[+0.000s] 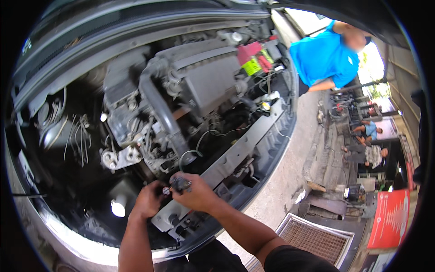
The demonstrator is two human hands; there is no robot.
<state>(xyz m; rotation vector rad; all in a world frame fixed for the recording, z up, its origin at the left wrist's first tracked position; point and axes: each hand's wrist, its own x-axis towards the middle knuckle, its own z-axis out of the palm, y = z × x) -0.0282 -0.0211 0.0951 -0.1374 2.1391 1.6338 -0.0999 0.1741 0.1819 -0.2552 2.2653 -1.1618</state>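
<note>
Over the front edge of an open engine bay, my two hands work close together. My right hand point(198, 195) is closed on a small dark grey part point(180, 182) with an uneven surface; its exact kind is unclear. Beside it, my left hand point(147, 200) has its fingers bent inward, close to a small pinkish-white piece point(166, 191) between the hands. What the left fingers hold is hidden and blurred. A thin pale wire point(206, 136) curves from the engine down toward the right hand. Just beyond the hands runs a thick black hose point(158, 106).
The grey front crossbar point(231, 158) spans the bay. A battery area with a red cover point(249, 52) lies far right. A person in a blue shirt point(324, 56) stands beyond the car's corner. A metal floor grate point(312, 238) lies at lower right; two people sit farther back.
</note>
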